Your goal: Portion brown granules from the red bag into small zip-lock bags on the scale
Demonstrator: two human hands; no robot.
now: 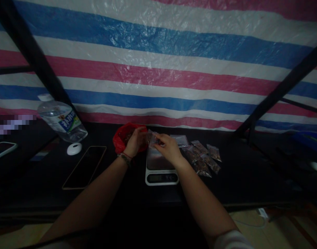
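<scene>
My right hand pinches a small clear plastic bag above the back of the kitchen scale. My left hand is over the right side of a red plastic bag, its fingers reaching toward the small bag. Those fingers are smeared, so what they hold cannot be made out. Small brown pieces show inside the red bag, which stands open left of the scale. To the right of the scale lie several filled small bags with brownish contents. Flat clear bags lie behind my right hand.
A large clear bottle leans in view at the left, with a white rounded object before it. A phone lies left of my forearm. Dark frame bars and a striped plastic sheet bound the black table.
</scene>
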